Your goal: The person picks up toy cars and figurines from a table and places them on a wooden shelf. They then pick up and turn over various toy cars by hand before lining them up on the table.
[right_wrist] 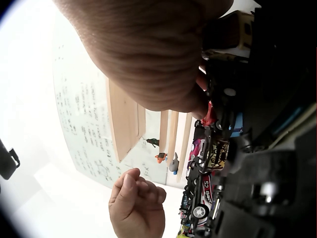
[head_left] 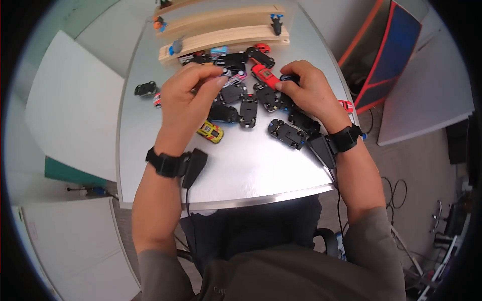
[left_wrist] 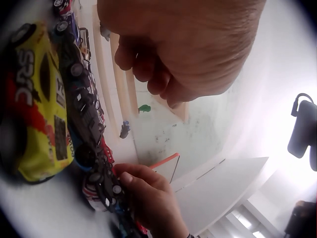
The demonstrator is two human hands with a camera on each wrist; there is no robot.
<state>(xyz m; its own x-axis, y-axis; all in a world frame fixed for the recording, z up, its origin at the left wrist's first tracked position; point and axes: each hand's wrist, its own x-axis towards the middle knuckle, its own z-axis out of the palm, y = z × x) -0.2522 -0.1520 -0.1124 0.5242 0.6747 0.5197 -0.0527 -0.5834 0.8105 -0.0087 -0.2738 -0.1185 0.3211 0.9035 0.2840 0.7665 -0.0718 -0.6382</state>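
Observation:
My left hand (head_left: 183, 93) is held over the left of a heap of toy cars, fingers loosely curled; in the right wrist view no object shows in its grasp. Below it lies a yellow toy car (left_wrist: 42, 104) with red markings. My right hand (head_left: 309, 88) is at the heap's right side, thumb tip at the end of a red toy car (head_left: 264, 76). A dark toy car (head_left: 287, 79) shows between its thumb and forefinger; I cannot tell whether the fingers pinch either car. Several cars lie wheels up, such as a black one (head_left: 287, 134) nearer me.
Wooden strips (head_left: 226, 41) stand across the back of the silvery table (head_left: 241, 175), bearing small figures such as a black one (head_left: 276, 25). A dark car (head_left: 145, 89) lies apart at the left. Another red car (head_left: 346, 106) is by the right edge. White panels (head_left: 75, 100) flank the table.

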